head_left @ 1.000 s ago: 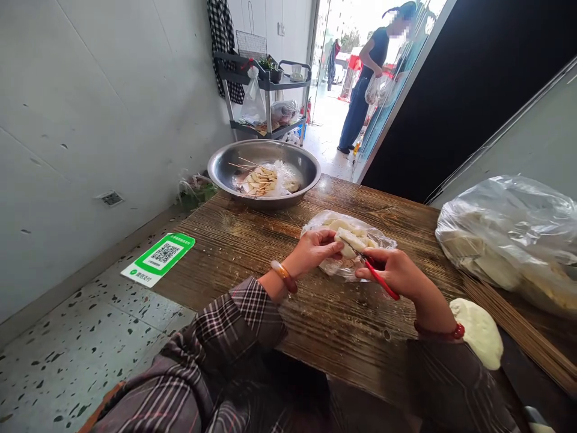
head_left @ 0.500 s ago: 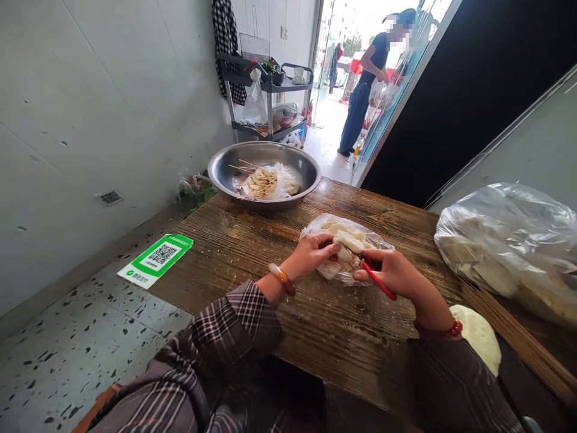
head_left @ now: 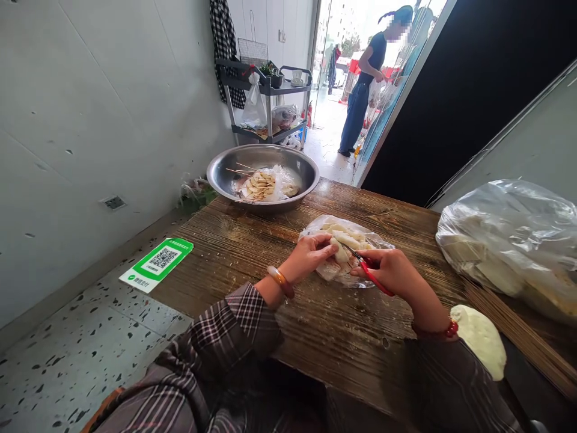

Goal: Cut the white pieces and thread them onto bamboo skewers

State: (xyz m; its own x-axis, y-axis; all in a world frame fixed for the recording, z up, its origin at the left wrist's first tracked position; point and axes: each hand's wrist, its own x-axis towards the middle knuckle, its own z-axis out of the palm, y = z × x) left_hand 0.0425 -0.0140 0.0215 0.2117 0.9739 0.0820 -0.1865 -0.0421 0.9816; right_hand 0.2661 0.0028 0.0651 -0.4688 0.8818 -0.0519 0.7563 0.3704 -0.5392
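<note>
My left hand [head_left: 311, 255] pinches a pale piece of food [head_left: 341, 252] over a clear plastic bag [head_left: 329, 224]. Red-handled scissors [head_left: 372, 275] are in my right hand [head_left: 388, 269], their blades pointing left beside that piece. More pale pieces [head_left: 354, 240] lie on the bag just beyond my fingers. The bag rests on the dark wooden table [head_left: 324, 325].
A metal basin [head_left: 216, 165] holds skewered pieces [head_left: 260, 185]. At right are a large plastic bag [head_left: 505, 240], wooden sticks [head_left: 518, 331] and a pale round [head_left: 480, 340]. A QR card [head_left: 157, 263] lies left. Beyond stand a cart [head_left: 270, 90] and a person [head_left: 360, 84].
A pale piece that was up between my hands now lies on the bag. My left hand holds a smaller piece, and the scissor blades show more.
</note>
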